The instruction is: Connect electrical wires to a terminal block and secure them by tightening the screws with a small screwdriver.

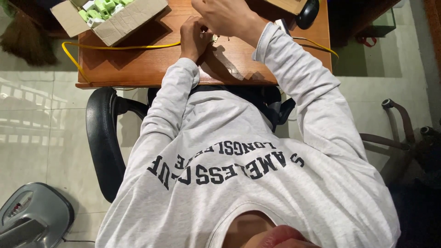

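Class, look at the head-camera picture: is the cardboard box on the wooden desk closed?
No. The cardboard box on the desk has its flaps open, with small green and white parts showing inside.

There are two hands point(195, 36), one wooden table point(151, 66), one cardboard box point(124, 20), one yellow cable point(115, 47), and one black chair point(103, 142).
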